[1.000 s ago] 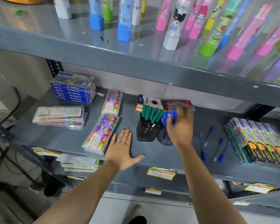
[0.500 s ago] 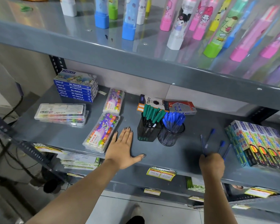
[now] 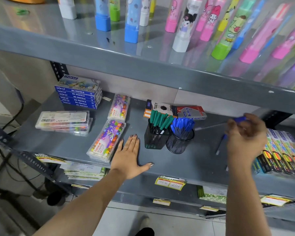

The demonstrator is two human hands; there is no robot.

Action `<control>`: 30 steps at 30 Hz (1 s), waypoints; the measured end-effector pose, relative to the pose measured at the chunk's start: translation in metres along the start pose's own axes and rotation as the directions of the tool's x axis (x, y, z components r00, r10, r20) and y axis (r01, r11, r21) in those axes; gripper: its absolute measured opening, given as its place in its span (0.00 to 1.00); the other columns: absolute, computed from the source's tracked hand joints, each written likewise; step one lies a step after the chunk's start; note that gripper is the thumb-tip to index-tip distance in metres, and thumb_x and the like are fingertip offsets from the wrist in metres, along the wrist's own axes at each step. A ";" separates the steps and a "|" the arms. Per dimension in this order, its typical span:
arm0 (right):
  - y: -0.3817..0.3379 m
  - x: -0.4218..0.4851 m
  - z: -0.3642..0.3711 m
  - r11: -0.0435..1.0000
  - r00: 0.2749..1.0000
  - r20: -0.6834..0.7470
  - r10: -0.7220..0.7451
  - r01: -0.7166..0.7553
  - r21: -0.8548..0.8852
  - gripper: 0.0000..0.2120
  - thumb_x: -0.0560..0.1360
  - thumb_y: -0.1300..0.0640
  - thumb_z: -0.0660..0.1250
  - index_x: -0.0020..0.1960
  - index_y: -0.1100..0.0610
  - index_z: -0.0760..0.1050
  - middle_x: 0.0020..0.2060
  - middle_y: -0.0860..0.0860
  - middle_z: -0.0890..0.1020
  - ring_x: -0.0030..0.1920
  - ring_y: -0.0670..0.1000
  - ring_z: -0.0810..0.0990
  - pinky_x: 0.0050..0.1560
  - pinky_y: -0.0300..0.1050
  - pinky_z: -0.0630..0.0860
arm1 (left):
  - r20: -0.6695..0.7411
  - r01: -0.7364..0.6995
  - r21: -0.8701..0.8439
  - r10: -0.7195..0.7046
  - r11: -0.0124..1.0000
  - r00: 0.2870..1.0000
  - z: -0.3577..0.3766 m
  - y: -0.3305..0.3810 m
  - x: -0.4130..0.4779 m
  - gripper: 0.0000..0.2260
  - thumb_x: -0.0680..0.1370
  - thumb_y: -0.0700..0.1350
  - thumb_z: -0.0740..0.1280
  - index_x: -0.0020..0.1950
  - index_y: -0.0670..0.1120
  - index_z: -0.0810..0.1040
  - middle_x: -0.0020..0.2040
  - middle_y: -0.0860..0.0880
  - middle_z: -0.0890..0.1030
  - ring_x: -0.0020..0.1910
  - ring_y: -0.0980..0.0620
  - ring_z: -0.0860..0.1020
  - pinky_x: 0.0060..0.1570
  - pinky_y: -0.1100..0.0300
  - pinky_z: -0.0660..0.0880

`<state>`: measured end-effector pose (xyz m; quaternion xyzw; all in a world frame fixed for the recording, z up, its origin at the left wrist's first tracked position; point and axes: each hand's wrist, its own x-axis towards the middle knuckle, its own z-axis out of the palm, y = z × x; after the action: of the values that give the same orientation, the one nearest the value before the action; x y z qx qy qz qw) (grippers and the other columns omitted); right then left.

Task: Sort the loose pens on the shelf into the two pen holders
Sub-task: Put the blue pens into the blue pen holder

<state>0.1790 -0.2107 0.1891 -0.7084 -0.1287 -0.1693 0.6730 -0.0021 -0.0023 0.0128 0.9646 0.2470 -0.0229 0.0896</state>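
Note:
Two black mesh pen holders stand mid-shelf: the left holder (image 3: pixel 154 139) is full of green-capped pens (image 3: pixel 159 120), the right holder (image 3: pixel 179 143) full of blue-capped pens (image 3: pixel 183 125). My right hand (image 3: pixel 245 138), blurred by motion, is raised over the shelf to the right of the holders and is closed on blue-capped pens (image 3: pixel 239 119); their thin barrels stretch left toward the holders. One loose blue pen (image 3: pixel 220 145) lies on the shelf just left of that hand. My left hand (image 3: pixel 129 155) rests flat on the shelf, fingers spread, left of the holders.
Clear crayon cases (image 3: pixel 107 140) lie left of my left hand. Oil pastel boxes (image 3: pixel 78 92) are stacked at the back left. Pen cartons (image 3: pixel 175 109) lie behind the holders. Colourful boxes (image 3: pixel 283 154) crowd the right end. An upper shelf (image 3: pixel 143 65) overhangs closely.
My right hand left the blue pen holder, went down to the loose pens at the right, closed on some, and has lifted them. My left hand stayed flat.

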 end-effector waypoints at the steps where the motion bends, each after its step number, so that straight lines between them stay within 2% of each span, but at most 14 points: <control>1: -0.001 -0.001 0.009 0.999 0.999 0.018 -0.043 0.043 0.003 0.17 0.71 0.65 0.72 0.51 0.46 0.73 0.36 0.49 0.80 0.35 0.47 0.80 0.41 0.41 0.79 | -0.004 0.000 0.000 0.000 1.000 1.000 0.000 0.000 0.000 0.51 0.71 0.79 0.43 0.81 0.43 0.40 0.82 0.47 0.41 0.79 0.51 0.38 0.77 0.47 0.37; 2: 0.000 -0.002 0.018 0.997 0.996 0.036 -0.079 0.080 -0.005 0.16 0.71 0.65 0.72 0.52 0.48 0.73 0.36 0.52 0.81 0.36 0.50 0.81 0.41 0.42 0.79 | -0.005 -0.001 0.002 0.001 1.000 1.000 0.000 0.000 0.000 0.50 0.71 0.79 0.43 0.81 0.43 0.40 0.82 0.47 0.41 0.79 0.51 0.38 0.77 0.47 0.37; 4: 0.005 -0.006 0.038 0.990 0.990 0.072 -0.124 0.128 -0.057 0.15 0.71 0.66 0.71 0.54 0.52 0.75 0.38 0.53 0.82 0.35 0.48 0.82 0.40 0.40 0.79 | -0.004 0.001 0.003 -0.001 1.000 1.000 0.000 0.001 -0.001 0.50 0.72 0.78 0.43 0.81 0.44 0.40 0.82 0.47 0.41 0.79 0.51 0.38 0.77 0.48 0.37; 6: 0.016 -0.012 0.055 0.982 0.982 0.138 -0.130 0.147 -0.120 0.14 0.72 0.66 0.70 0.54 0.53 0.76 0.37 0.48 0.81 0.34 0.41 0.81 0.38 0.40 0.79 | 0.001 0.003 0.003 -0.003 1.000 1.000 -0.002 0.001 -0.001 0.50 0.72 0.78 0.44 0.81 0.44 0.39 0.82 0.47 0.41 0.79 0.52 0.37 0.77 0.48 0.36; 7: 0.023 -0.016 0.060 0.974 0.976 0.182 -0.117 0.149 -0.172 0.13 0.72 0.64 0.70 0.53 0.52 0.77 0.36 0.45 0.81 0.33 0.41 0.81 0.38 0.42 0.80 | 0.003 0.003 0.002 -0.003 1.000 1.000 -0.003 0.001 -0.001 0.50 0.72 0.78 0.44 0.81 0.44 0.39 0.82 0.47 0.40 0.79 0.52 0.37 0.77 0.48 0.36; 9: 0.036 -0.024 0.066 0.922 0.959 0.271 -0.087 0.180 -0.343 0.11 0.73 0.61 0.70 0.53 0.51 0.77 0.35 0.45 0.80 0.33 0.48 0.80 0.39 0.44 0.79 | 0.008 0.001 0.003 -0.001 1.000 1.000 -0.003 0.001 -0.001 0.50 0.72 0.78 0.44 0.81 0.44 0.39 0.82 0.47 0.40 0.79 0.51 0.37 0.77 0.48 0.36; 12: 0.056 -0.036 0.067 0.798 0.914 0.378 -0.147 0.336 -0.501 0.10 0.72 0.59 0.71 0.53 0.55 0.78 0.39 0.53 0.82 0.40 0.57 0.79 0.40 0.45 0.75 | 0.002 0.000 0.000 0.000 1.000 1.000 -0.003 0.001 -0.001 0.50 0.72 0.78 0.44 0.81 0.44 0.40 0.82 0.47 0.41 0.79 0.51 0.38 0.77 0.49 0.35; 14: 0.067 -0.041 0.067 0.719 0.882 0.433 -0.185 0.422 -0.552 0.11 0.71 0.57 0.72 0.53 0.58 0.80 0.47 0.56 0.81 0.48 0.60 0.77 0.42 0.47 0.75 | 0.002 -0.003 0.004 0.003 1.000 1.000 -0.003 0.001 -0.001 0.50 0.72 0.78 0.44 0.81 0.44 0.40 0.82 0.47 0.41 0.79 0.51 0.38 0.77 0.49 0.35; 17: 0.073 -0.042 0.062 0.709 0.890 0.396 -0.227 0.430 -0.559 0.14 0.72 0.54 0.71 0.57 0.57 0.81 0.54 0.57 0.77 0.53 0.58 0.74 0.47 0.47 0.75 | 0.008 0.002 0.017 -0.002 1.000 1.000 -0.001 0.000 0.000 0.50 0.72 0.78 0.43 0.81 0.44 0.39 0.82 0.47 0.40 0.79 0.51 0.37 0.77 0.47 0.37; 20: 0.080 -0.024 0.039 0.748 0.949 0.264 -0.173 0.301 -0.592 0.15 0.74 0.57 0.68 0.60 0.58 0.79 0.53 0.60 0.77 0.53 0.61 0.76 0.49 0.49 0.74 | -0.003 -0.001 0.009 0.001 1.000 1.000 0.002 -0.001 0.000 0.51 0.71 0.79 0.42 0.81 0.44 0.40 0.82 0.47 0.41 0.79 0.51 0.38 0.77 0.47 0.38; 23: 0.103 0.004 0.000 0.648 0.992 0.122 0.032 0.072 -0.758 0.12 0.74 0.62 0.63 0.54 0.64 0.79 0.51 0.66 0.80 0.51 0.67 0.78 0.49 0.55 0.75 | -0.008 -0.006 -0.016 0.006 1.000 1.000 0.003 -0.001 0.001 0.52 0.69 0.80 0.39 0.81 0.44 0.40 0.82 0.47 0.41 0.79 0.51 0.38 0.77 0.47 0.38; 26: 0.122 0.020 -0.037 0.479 0.951 -0.022 0.309 -0.176 -0.860 0.13 0.77 0.61 0.61 0.57 0.66 0.75 0.53 0.69 0.78 0.53 0.69 0.78 0.52 0.58 0.75 | 0.004 -0.010 0.000 0.010 1.000 1.000 0.003 -0.001 0.002 0.51 0.70 0.79 0.41 0.80 0.44 0.39 0.82 0.47 0.40 0.79 0.51 0.36 0.77 0.46 0.38; 30: 0.138 0.029 -0.052 0.349 0.871 -0.064 0.487 -0.261 -0.900 0.18 0.76 0.57 0.68 0.59 0.69 0.75 0.55 0.70 0.78 0.56 0.69 0.78 0.55 0.58 0.76 | 0.004 -0.012 0.020 0.012 1.000 1.000 0.003 -0.001 0.002 0.51 0.71 0.79 0.41 0.80 0.43 0.39 0.81 0.46 0.40 0.79 0.50 0.37 0.77 0.46 0.37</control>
<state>0.2586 -0.2722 0.0775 -0.9760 0.0737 0.0259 0.2032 -0.0008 -0.0014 0.0092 0.9668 0.2408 -0.0265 0.0808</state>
